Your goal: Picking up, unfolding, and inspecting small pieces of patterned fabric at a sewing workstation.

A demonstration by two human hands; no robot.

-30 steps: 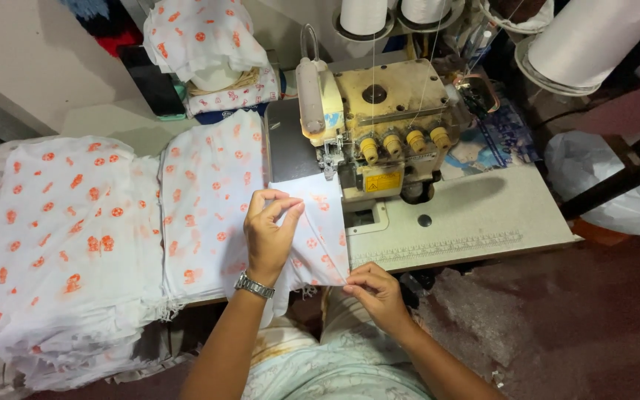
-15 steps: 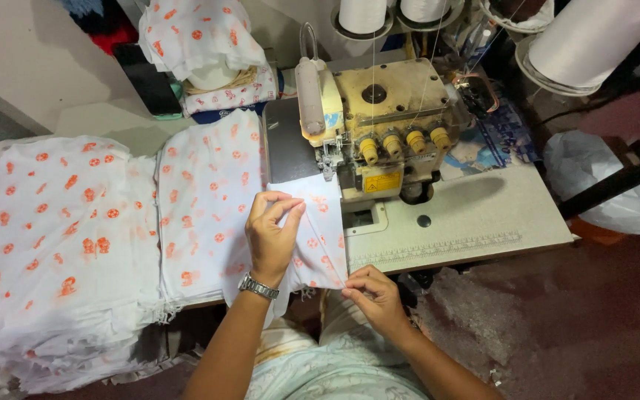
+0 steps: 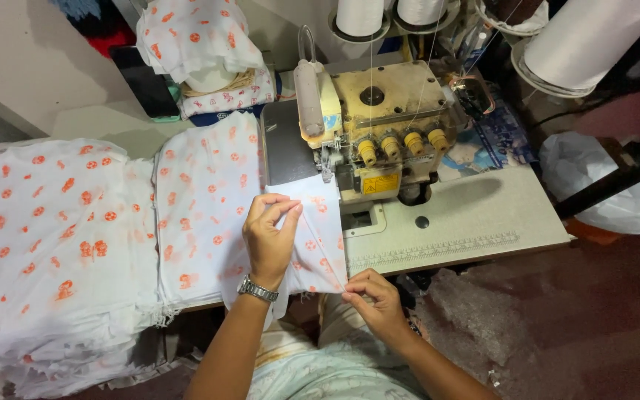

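Seen from above, a person sits at an overlock sewing machine (image 3: 379,133) mounted on a pale work table (image 3: 468,222). Between the hands lies a small white fabric piece printed with orange motifs (image 3: 318,235); its far edge sits right at the machine's presser foot and its near end hangs just over the table's front edge. The left hand (image 3: 270,238), a metal watch (image 3: 258,289) on its wrist, rests on the piece's left side with fingers curled, pinching a fold near the upper edge. The right hand (image 3: 370,293) is below the table edge, thumb and fingertips closed on the piece's lower right corner, drawing it taut. To the left lie two stacks of the same printed fabric: a flat stack beside the machine (image 3: 205,200) and a larger heap (image 3: 53,244) further out. White thread cones (image 3: 379,15) stand behind the machine.

The step in hand looks like aligning the edges before stitching. The next move seems to call for keeping the layers matched and the seam edge straight while feeding it under the foot
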